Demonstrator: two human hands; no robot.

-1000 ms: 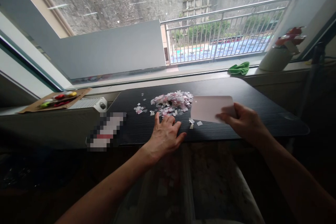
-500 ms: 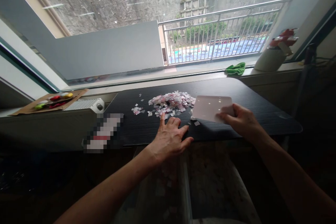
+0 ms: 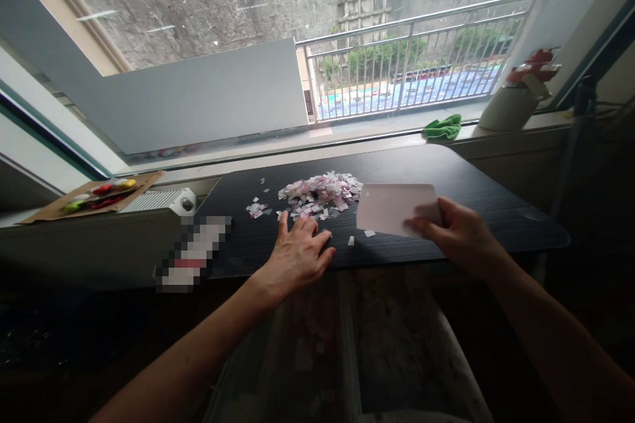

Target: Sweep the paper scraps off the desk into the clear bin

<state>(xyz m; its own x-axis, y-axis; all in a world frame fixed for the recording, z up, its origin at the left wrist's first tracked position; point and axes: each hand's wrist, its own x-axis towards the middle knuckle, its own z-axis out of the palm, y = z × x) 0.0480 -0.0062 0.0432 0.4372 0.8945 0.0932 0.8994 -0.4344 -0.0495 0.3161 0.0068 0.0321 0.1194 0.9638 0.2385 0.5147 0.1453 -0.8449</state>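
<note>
We take the pile (image 3: 325, 193) of paper scraps as our landmark; it sits on the dark table (image 3: 431, 162). Just right of the pile is the card (image 3: 384, 208), pale and flat, held by our right hand (image 3: 456, 225) at its right end, thumb on the near face and fingers behind. We cannot tell whether its lower edge touches the table.

Our left hand (image 3: 300, 248) is on the near side of the pile, palm down, fingers spread wide, fingertips by the nearest scraps. We cannot tell whether any fingertip presses on paper.

The card should be light and thin, smooth enough to slip a little, and stiff enough to keep its shape; we judge the right end a good hold, as it leaves the edge facing the pile free. The scraps look feather-light and loose, easily scattered by a quick move, so we would gather them with flat fingers rather than pinch them. To the near right of the pile lie 2 loose scraps (image 3: 351, 241); to its left is a small cluster (image 3: 256, 209).
</note>
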